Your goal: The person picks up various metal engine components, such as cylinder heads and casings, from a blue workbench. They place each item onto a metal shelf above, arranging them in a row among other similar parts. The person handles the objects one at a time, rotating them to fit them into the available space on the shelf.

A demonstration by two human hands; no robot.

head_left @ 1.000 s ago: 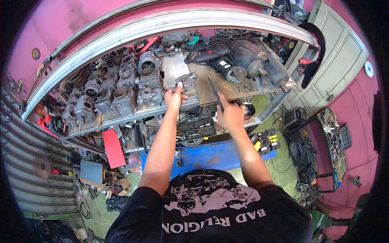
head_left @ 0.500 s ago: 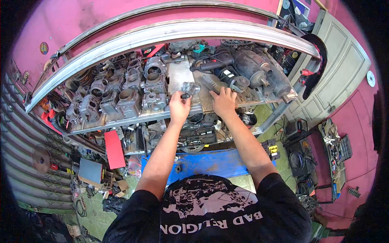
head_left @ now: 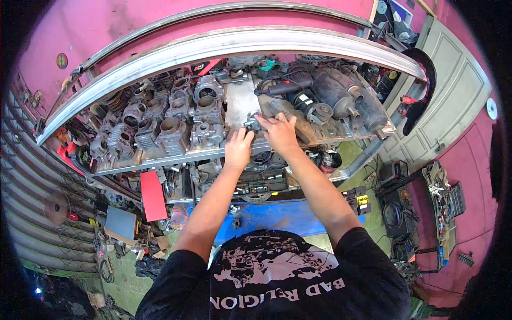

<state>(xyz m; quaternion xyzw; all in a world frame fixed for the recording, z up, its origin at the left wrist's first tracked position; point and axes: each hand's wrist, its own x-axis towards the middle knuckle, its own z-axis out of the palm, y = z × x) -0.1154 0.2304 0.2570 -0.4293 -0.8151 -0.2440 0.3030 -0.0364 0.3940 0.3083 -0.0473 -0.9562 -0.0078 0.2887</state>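
A small grey metal engine part (head_left: 253,122) with dark fittings lies at the front of the bare metal strip (head_left: 238,102) on the shelf. My left hand (head_left: 239,149) reaches its near left side, the fingers bent closely against it. From the right, my right hand (head_left: 280,134) grips the same part between index finger and thumb, its other fingers spread. The lower side of the part and both thumb tips are mostly hidden. Just beyond my right hand is a long, flat, dark piece (head_left: 302,128).
Rows of used engine cylinders (head_left: 169,128) crowd the shelf's left half. A corded angle grinder (head_left: 309,106) and dark exhaust canisters (head_left: 333,92) lie right. A metal rail (head_left: 229,42) arches above. Lower down are a tool tray (head_left: 261,181) and blue bench top (head_left: 277,216).
My left hand has drawn slightly back and lowered the part from above the metal strip. My right hand has moved left from the flat dark piece to the part.
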